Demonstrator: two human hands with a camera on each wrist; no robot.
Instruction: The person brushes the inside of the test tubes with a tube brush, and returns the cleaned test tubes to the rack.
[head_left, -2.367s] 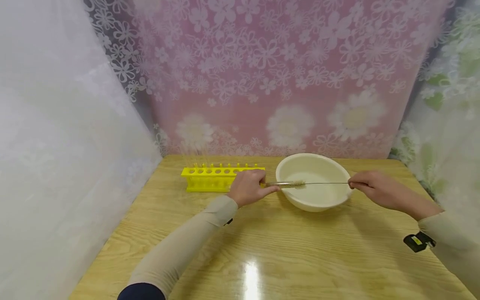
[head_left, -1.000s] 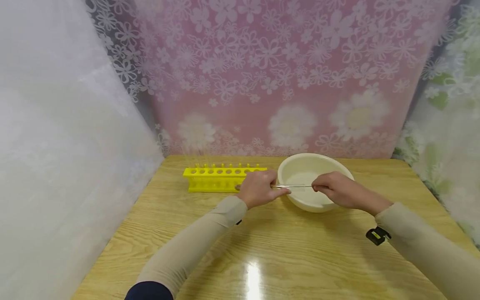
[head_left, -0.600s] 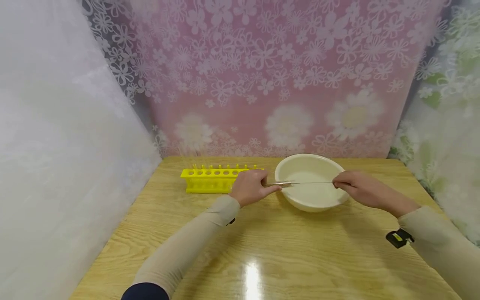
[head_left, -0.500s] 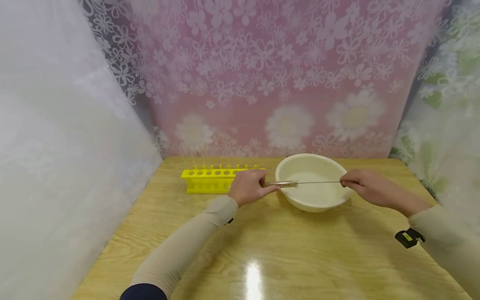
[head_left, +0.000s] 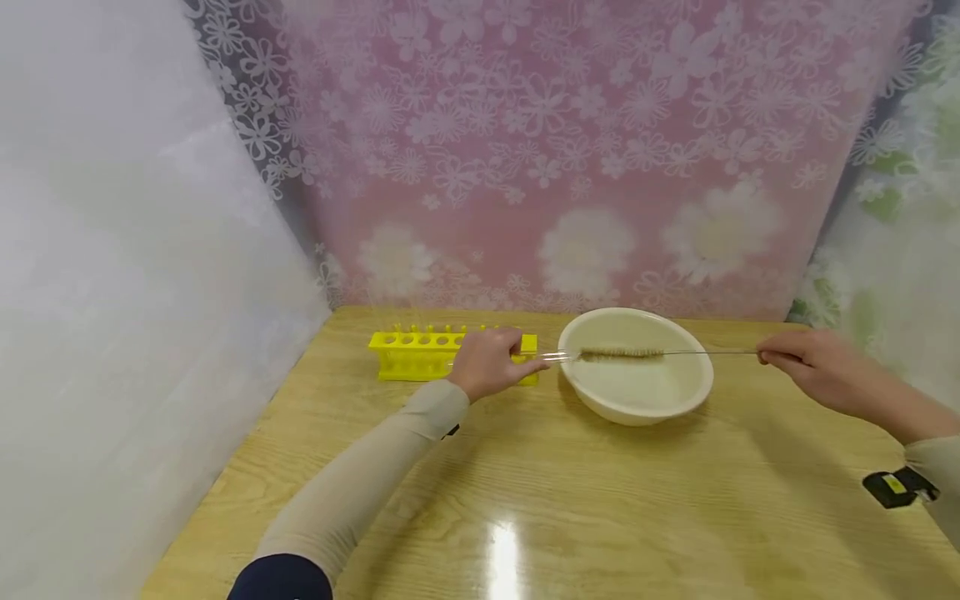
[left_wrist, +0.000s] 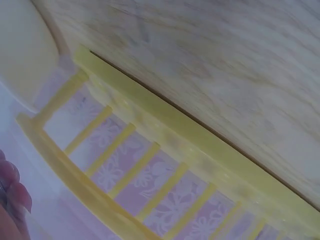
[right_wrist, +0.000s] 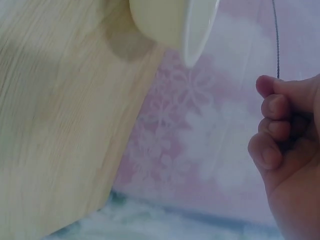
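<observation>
My left hand (head_left: 487, 364) grips a clear glass test tube (head_left: 557, 357) lying level in front of the yellow test tube rack (head_left: 408, 367), its mouth pointing right. A test tube brush (head_left: 622, 354) stretches over the white basin (head_left: 633, 408), its bristles in full view and their tip right at the tube's mouth. At the far end of its thin wire handle, my right hand (head_left: 821, 371) pinches the wire between thumb and forefinger. The right wrist view shows this twisted wire (right_wrist: 277, 40) rising from the curled fingers (right_wrist: 270, 150). In the left wrist view only some left fingertips (left_wrist: 19, 197) show.
Faint clear test tubes (head_left: 386, 312) stand in the left end of the rack. The basin sits right of the rack on the wooden table (head_left: 600, 508). A pink flowered curtain (head_left: 487, 183) hangs behind, with pale sheets on both sides.
The right hand has gone left, then back to the right, drawing the brush out of the tube. Its bristles, earlier mostly inside the glass, now show outside. The left hand keeps its grip.
</observation>
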